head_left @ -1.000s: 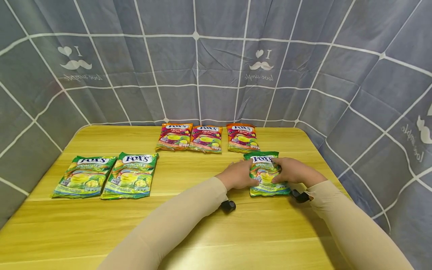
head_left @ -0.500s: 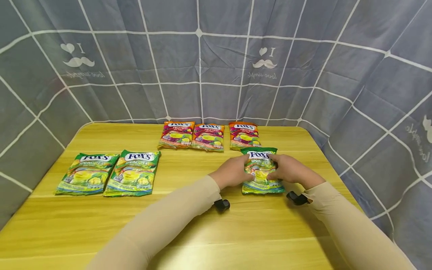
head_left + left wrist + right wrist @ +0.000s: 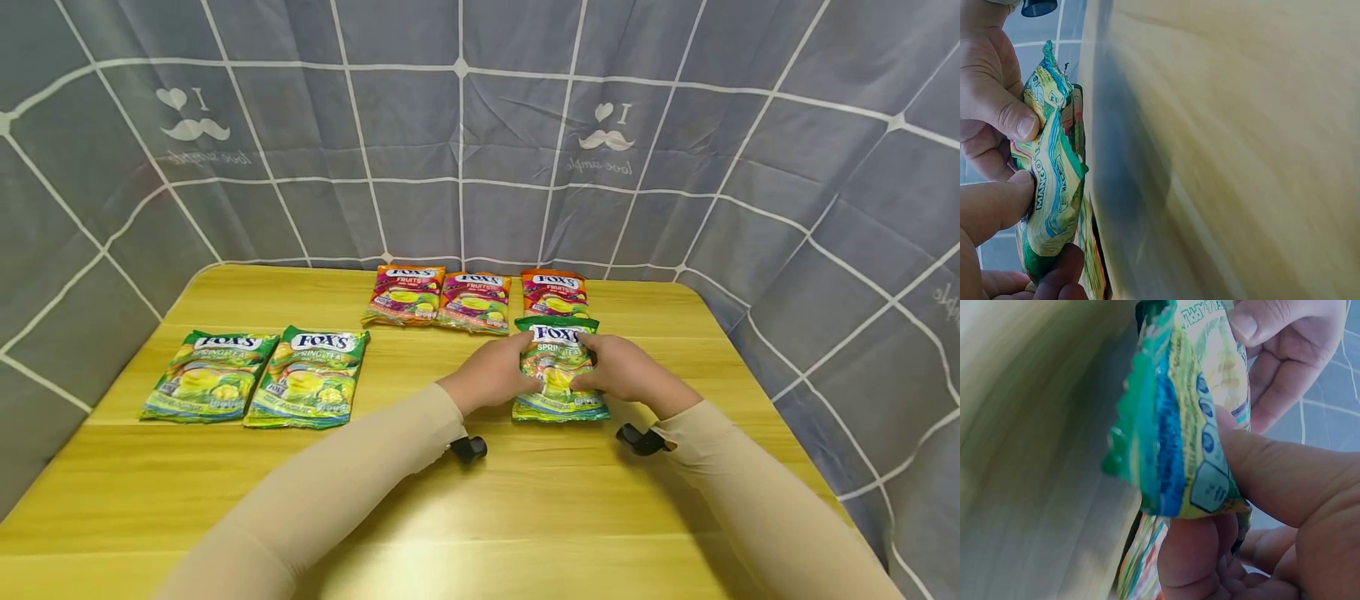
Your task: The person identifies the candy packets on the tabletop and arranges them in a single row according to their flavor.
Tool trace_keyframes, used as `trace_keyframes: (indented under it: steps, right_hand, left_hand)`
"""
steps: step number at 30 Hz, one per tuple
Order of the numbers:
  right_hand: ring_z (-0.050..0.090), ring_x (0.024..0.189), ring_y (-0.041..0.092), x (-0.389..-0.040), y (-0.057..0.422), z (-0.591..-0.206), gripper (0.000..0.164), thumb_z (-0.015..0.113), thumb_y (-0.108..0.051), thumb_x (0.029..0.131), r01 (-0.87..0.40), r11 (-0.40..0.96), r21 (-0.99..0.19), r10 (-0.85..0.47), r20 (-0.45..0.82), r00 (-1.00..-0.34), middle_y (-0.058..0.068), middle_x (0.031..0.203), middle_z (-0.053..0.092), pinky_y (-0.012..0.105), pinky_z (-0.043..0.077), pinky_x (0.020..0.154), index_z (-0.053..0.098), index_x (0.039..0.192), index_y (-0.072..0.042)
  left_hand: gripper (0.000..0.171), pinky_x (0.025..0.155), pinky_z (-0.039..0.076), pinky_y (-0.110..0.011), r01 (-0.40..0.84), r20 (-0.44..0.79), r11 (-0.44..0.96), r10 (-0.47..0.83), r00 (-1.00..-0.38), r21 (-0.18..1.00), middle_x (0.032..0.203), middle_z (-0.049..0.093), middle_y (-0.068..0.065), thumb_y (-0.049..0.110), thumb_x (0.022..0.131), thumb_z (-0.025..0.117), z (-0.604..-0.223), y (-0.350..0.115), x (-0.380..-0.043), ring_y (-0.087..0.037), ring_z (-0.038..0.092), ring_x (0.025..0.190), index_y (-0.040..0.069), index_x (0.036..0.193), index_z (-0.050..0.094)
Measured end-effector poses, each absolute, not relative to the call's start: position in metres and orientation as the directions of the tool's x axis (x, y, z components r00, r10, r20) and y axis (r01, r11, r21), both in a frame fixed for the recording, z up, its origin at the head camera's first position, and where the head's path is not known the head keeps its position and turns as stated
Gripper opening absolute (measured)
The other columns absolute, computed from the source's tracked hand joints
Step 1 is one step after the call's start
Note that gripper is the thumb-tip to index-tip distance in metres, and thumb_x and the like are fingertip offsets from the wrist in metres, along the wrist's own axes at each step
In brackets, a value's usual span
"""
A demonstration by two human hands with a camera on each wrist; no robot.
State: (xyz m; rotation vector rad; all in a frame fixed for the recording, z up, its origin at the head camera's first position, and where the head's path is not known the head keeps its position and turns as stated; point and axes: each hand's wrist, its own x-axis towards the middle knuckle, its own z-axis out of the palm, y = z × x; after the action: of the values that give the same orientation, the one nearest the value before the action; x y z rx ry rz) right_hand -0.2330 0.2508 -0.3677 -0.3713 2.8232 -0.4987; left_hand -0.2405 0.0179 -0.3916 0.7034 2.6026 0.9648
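Both hands pinch one green Fox's Spring Tea candy bag [image 3: 557,371] by its sides, thumbs on the printed front. My left hand [image 3: 491,371] grips its left edge and my right hand [image 3: 630,375] its right edge. In the left wrist view the bag [image 3: 1054,181] shows edge-on close over the wooden table, fingers curled behind it. The right wrist view shows its bottom seal [image 3: 1172,425] standing off the tabletop. Its top overlaps an orange Fox's Fruits bag [image 3: 555,292] behind it in the head view.
Two more orange Fruits bags, the left one [image 3: 405,296] and the middle one [image 3: 474,302], lie side by side at the back. Two green Spring Tea bags, one [image 3: 210,377] overlapped by the other [image 3: 307,377], lie at the left. A grey checked curtain [image 3: 405,125] surrounds the table [image 3: 480,517].
Both hands have shifted leftward with the green bag, which has come to stand in front of the right orange bag. The head view has also shifted slightly. Other bags stay in place.
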Motion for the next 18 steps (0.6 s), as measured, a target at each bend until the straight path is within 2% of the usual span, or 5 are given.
trace_keyframes:
  steps: [4,11,18]
  right_hand:
    - [0.065,0.104,0.028,-0.237,0.237,-0.367,0.085,0.085,-0.030,0.090,-0.210,0.903,-0.374,-0.296,-0.187,-0.937,0.019,0.122,0.072,0.049,0.055,0.097,0.045,0.154,0.008]
    - [0.064,0.120,0.033,-0.243,0.212,-0.365,0.084,0.084,-0.031,0.091,-0.239,0.903,-0.358,-0.317,-0.180,-0.931,0.023,0.136,0.068,0.053,0.052,0.108,0.045,0.155,0.007]
    - [0.066,0.119,0.030,-0.248,0.190,-0.366,0.086,0.085,-0.032,0.091,-0.260,0.893,-0.367,-0.342,-0.176,-0.923,0.022,0.136,0.069,0.051,0.053,0.107,0.044,0.156,0.006]
  left_hand:
    - [0.090,0.126,0.037,-0.045,0.345,-0.073,0.659,0.520,-0.851,0.669,0.166,0.044,-0.009,0.033,0.094,0.079,-0.390,0.005,-0.243,-0.030,0.044,0.153,0.008,0.166,0.031]
    - [0.090,0.126,0.036,-0.047,0.325,-0.073,0.675,0.490,-0.869,0.663,0.168,0.042,-0.009,0.034,0.094,0.080,-0.388,-0.019,-0.245,-0.030,0.042,0.154,0.009,0.166,0.032]
    - [0.091,0.126,0.036,-0.047,0.306,-0.075,0.700,0.456,-0.887,0.645,0.168,0.042,-0.009,0.034,0.093,0.082,-0.386,-0.040,-0.244,-0.030,0.042,0.154,0.009,0.166,0.033]
